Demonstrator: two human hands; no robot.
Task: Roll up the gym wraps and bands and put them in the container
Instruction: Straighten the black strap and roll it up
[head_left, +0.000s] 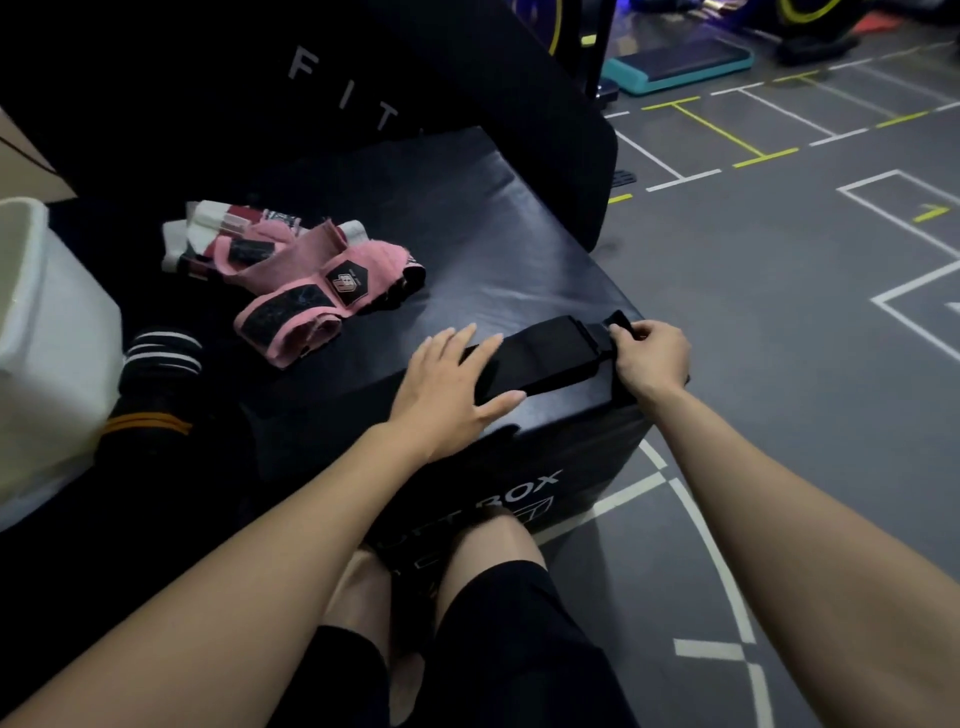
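The right hand (649, 358) pinches the far end of a black wrap (545, 358) between thumb and curled fingers, right of centre in the frame, where a narrow tab sticks out at the corner of the black padded box (493, 234) serving as the surface. The left hand (447, 389) lies flat with straight fingers on the wrap's other end, pressing it down, so the strip runs stretched between the two grips along the box's near edge. The wrap looks soft, light and limp; it will likely roll best started tightly from the pinched end and held taut, or it may slacken. Further left lie pink wraps (291, 296) in a loose heap, with white and dark red wraps (218, 228) behind them. At the left edge stands the white container (47, 332), dark striped bands (156, 379) just beside it.
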